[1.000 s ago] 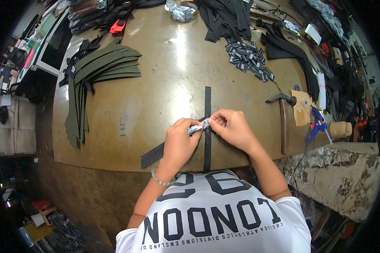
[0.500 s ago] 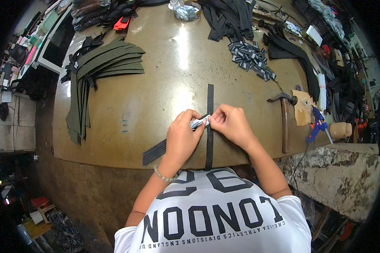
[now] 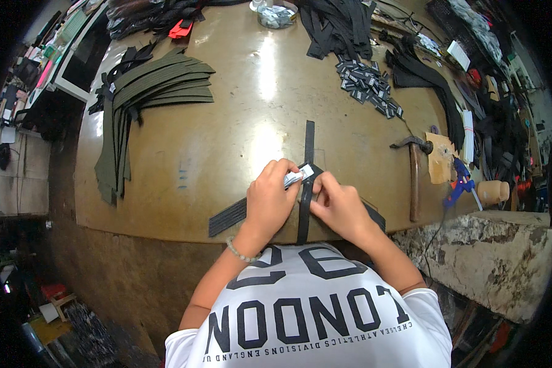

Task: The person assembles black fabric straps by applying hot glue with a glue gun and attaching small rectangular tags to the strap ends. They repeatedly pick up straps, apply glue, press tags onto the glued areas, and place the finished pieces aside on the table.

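Centrally, white labels (image 3: 293, 178), print too small to read, sit pinched in the thumb-and-finger grip of the left hand (image 3: 271, 195), over black straps (image 3: 310, 142) that cross on the surface (image 3: 227, 147). Right hand (image 3: 342, 205): grip half curled, at the crossing; whether it holds strap cannot be told. Beyond, right: one heap of dark tags (image 3: 369, 87), pale markings illegible. Worn: white shirt (image 3: 313, 352), large black letters and numerals, inverted.

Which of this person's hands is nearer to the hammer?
Right. The right hand is to the left of the hammer, not touching it; the left hand is farther left, beyond the right hand, holding small white labels.
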Demonstrator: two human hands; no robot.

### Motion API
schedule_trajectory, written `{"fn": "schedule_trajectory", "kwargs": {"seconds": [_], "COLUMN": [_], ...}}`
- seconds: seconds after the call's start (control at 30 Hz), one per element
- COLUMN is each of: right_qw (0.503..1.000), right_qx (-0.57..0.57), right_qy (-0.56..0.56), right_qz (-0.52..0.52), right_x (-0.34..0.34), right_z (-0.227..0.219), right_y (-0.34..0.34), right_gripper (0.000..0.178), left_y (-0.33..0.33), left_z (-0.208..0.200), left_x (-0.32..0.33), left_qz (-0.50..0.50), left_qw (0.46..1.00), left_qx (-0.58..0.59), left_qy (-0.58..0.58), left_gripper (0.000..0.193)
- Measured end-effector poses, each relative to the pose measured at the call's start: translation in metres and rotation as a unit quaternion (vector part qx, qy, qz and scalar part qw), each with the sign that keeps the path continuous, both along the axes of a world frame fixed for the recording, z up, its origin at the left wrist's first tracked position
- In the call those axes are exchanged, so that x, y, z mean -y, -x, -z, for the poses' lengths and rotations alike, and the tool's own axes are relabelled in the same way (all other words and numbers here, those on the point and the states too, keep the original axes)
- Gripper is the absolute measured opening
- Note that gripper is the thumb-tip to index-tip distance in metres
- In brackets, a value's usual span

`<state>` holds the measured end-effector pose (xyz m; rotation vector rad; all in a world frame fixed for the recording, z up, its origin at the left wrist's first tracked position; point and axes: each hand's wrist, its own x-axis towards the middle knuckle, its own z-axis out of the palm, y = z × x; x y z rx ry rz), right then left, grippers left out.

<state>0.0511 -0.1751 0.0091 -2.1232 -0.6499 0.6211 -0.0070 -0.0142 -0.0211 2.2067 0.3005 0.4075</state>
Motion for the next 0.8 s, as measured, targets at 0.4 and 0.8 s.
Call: {"fn": "schedule_trajectory", "kwargs": {"seconds": [0.4,0.8], "right_qw": [0.991,0.998], "right_qx": [-0.031,-0.039], "right_qy": [-0.119,-0.043], "right_qz": [-0.045,-0.030], "right_x": [-0.017,-0.023], "right_z": [0.021,0.016], "right_y": [-0.078,-0.084], "right_gripper": [0.019,0.016], "left_y": [0.005,0.003], "left_z": [-0.005,-0.008], "left_x": [0.004,0.011], "left_qz": [-0.011,-0.010], "left_qw": [1.000,0.996], "left_qx": [-0.028,-0.043], "left_qy": [0.001,-0.074], "left_gripper": [0.020,0.025]}}
